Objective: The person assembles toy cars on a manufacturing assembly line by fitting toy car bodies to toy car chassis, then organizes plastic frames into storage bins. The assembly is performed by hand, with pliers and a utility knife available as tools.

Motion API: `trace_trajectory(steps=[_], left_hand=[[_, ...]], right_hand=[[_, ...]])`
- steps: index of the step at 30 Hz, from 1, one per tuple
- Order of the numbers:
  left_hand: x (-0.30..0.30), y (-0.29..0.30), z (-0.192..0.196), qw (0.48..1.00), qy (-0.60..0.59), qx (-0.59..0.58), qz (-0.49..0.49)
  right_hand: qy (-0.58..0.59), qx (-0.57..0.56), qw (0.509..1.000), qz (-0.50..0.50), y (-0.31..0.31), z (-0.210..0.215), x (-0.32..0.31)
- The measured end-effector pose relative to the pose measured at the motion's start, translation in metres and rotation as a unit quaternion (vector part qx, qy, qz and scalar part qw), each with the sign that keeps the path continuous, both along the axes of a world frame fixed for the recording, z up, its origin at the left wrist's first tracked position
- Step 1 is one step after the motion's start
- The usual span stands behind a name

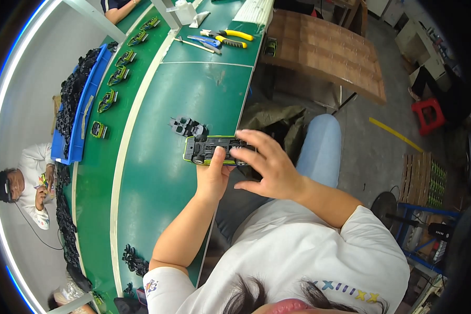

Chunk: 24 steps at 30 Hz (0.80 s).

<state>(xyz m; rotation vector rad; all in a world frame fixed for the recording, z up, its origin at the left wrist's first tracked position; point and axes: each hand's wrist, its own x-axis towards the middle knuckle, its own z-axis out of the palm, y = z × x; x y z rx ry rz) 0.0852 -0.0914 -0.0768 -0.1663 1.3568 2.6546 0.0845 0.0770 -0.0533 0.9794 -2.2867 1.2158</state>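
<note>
A toy car (pixel 206 145) with a black underside and a lime-green rim is turned wheels up over the near edge of the green workbench. My left hand (pixel 212 180) grips it from below, thumb pressed on the underside. Over the car's right end is my right hand (pixel 272 170), fingers spread and thumb apart; its fingertips touch or nearly touch the chassis near the wheels. Just beyond the car, a grey molded plastic part (pixel 187 126) lies on the bench.
Yellow-handled pliers (pixel 235 39) and a blue cutter (pixel 204 40) lie at the far end. Several green toy cars (pixel 107 100) line the belt beside a blue bin (pixel 80 133) of black parts. A co-worker (pixel 31 180) sits opposite. Black parts (pixel 135 260) lie near my left elbow.
</note>
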Motion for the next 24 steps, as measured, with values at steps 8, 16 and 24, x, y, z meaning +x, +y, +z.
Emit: trace_trajectory(steps=[8, 16, 24], left_hand=[[-0.003, -0.002, -0.005, 0.994, 0.071, 0.047, -0.07], [0.012, 0.029, 0.007, 0.971, 0.04, -0.189, -0.142], [-0.059, 0.086, 0.025, 0.907, 0.225, -0.301, -0.192]], right_hand=[[0.072, 0.015, 0.997, 0.026, 0.005, 0.0, -0.031], [-0.059, -0.079, 0.993, -0.061, 0.049, 0.031, -0.123], [0.118, 0.07, 0.979, -0.15, 0.052, 0.031, -0.27]])
